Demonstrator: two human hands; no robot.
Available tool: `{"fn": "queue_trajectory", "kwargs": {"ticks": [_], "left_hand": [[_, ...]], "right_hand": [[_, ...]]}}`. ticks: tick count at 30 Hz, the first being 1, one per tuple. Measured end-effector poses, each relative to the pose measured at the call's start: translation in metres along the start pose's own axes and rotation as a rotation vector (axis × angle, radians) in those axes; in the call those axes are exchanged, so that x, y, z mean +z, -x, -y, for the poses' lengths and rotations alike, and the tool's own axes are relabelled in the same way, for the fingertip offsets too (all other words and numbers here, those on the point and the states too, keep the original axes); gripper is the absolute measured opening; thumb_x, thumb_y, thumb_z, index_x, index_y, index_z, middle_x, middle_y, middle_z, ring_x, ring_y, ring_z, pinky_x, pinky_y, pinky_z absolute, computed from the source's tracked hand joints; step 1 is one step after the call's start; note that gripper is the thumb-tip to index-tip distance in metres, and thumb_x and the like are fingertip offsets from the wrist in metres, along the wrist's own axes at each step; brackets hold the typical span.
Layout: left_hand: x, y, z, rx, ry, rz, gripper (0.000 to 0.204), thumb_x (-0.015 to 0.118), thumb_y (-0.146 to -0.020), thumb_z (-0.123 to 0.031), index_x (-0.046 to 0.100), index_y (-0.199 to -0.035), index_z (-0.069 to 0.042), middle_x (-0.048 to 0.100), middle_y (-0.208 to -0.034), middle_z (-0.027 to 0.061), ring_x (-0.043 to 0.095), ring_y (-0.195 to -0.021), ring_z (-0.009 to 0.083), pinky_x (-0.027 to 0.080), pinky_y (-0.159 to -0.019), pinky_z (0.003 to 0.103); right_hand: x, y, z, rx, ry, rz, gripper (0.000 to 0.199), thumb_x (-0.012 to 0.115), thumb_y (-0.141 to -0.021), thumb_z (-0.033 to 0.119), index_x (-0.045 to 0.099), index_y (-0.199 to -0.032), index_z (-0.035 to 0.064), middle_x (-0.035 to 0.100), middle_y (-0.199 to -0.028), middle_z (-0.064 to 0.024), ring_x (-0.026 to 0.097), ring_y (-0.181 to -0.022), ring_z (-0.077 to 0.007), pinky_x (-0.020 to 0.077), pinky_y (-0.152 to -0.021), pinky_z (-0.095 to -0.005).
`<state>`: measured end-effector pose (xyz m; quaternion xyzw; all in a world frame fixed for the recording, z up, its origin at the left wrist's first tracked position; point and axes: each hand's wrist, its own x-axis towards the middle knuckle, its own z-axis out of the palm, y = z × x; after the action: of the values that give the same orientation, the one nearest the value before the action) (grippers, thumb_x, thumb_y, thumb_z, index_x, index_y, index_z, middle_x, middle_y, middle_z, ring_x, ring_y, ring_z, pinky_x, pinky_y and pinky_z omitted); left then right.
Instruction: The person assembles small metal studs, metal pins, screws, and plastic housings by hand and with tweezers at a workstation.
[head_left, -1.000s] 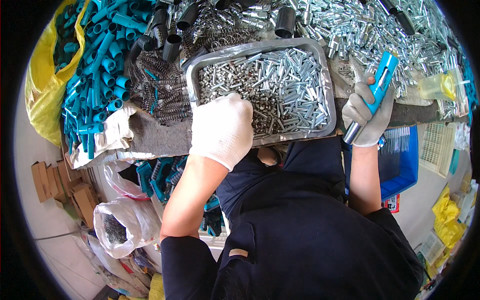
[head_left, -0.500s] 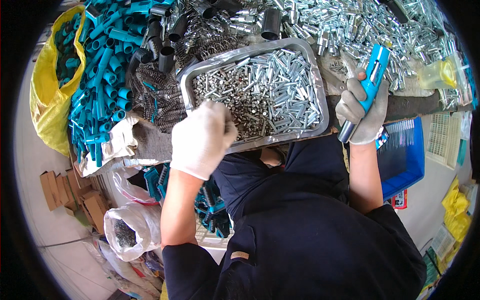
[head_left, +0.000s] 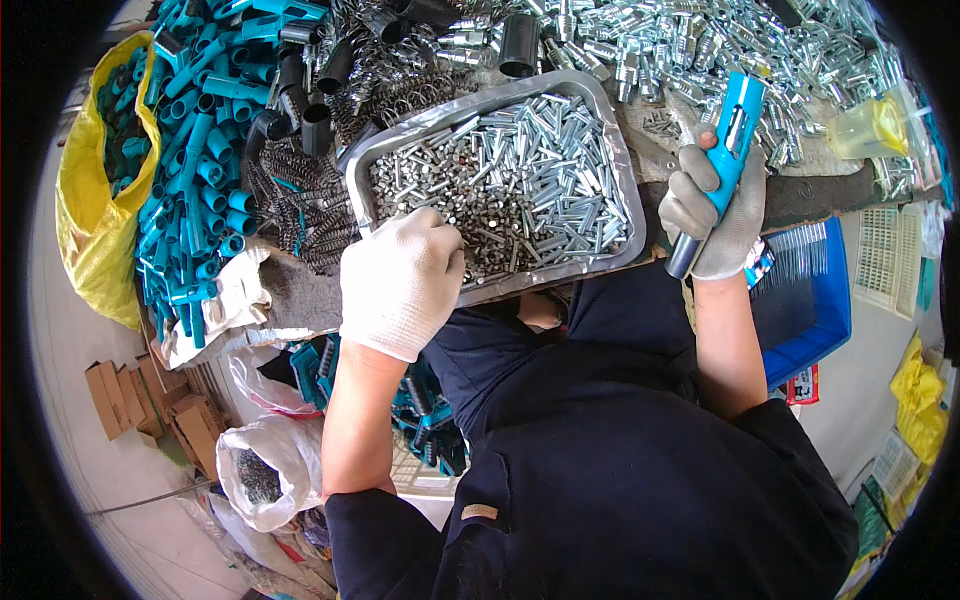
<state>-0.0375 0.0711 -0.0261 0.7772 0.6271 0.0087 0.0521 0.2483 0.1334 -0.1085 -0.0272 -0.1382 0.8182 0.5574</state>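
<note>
My left hand (head_left: 400, 285), in a white glove, rests over the near left corner of a grey metal tray (head_left: 545, 280). Its fingers are curled closed at the short metal pins (head_left: 425, 180), and what they pinch is hidden. Longer silvery pins (head_left: 575, 170) fill the tray's right part. Beyond the tray's right side, my gloved right hand (head_left: 738, 225) is wrapped round a teal tubular handle (head_left: 738, 150). The handle stands tilted, its slotted end up and a dark metal tube (head_left: 684, 256) sticking out below.
Left of the tray lie dark coil springs (head_left: 300, 205) and piled teal tubes (head_left: 205, 170), beside a yellow sack (head_left: 80, 220). Metal fittings (head_left: 690, 45) heap along the back. A clear cup (head_left: 860, 135) lies at right. Below the bench edge is a blue bin (head_left: 825, 325).
The whole view has shifted slightly. My left hand sits a little further right over the tray, its fingers less blurred. My right hand keeps hold of the teal handle.
</note>
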Motion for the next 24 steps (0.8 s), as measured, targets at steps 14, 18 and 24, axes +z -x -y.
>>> {"fn": "queue_trajectory", "kwargs": {"ticks": [14, 18, 24], "left_hand": [[-0.005, -0.029, -0.013, 0.074, -0.348, 0.277, 0.014, 0.065, -0.077, -0.017, 0.065, -0.068, -0.006, 0.064, -0.080, 0.0116, 0.067, -0.075, 0.0323, 0.053, -0.069, 0.044], [-0.016, -0.025, -0.013, 0.076, -0.266, 0.233, 0.011, 0.066, -0.074, -0.018, 0.066, -0.069, -0.008, 0.064, -0.079, 0.0112, 0.066, -0.073, 0.0319, 0.053, -0.068, 0.044], [-0.046, -0.060, -0.046, 0.251, 0.020, -0.068, 0.009, 0.070, -0.073, -0.015, 0.064, -0.072, -0.008, 0.062, -0.079, 0.0094, 0.065, -0.072, 0.0292, 0.051, -0.064, 0.038]], "right_hand": [[0.008, 0.001, 0.000, -0.030, 0.143, -0.142, 0.055, 0.049, -0.097, 0.055, 0.053, -0.113, 0.0027, 0.059, -0.079, -0.0055, 0.051, -0.054, -0.0115, 0.0405, -0.046, -0.0220], [0.006, 0.003, 0.003, -0.002, 0.152, -0.109, 0.056, 0.054, -0.094, 0.056, 0.053, -0.115, 0.0030, 0.061, -0.081, -0.0049, 0.054, -0.057, -0.0106, 0.0416, -0.046, -0.0205], [0.003, 0.004, 0.004, -0.067, 0.096, -0.178, 0.053, 0.053, -0.094, 0.056, 0.053, -0.114, 0.0064, 0.057, -0.079, -0.0025, 0.049, -0.055, -0.0100, 0.0373, -0.046, -0.0218]]}}
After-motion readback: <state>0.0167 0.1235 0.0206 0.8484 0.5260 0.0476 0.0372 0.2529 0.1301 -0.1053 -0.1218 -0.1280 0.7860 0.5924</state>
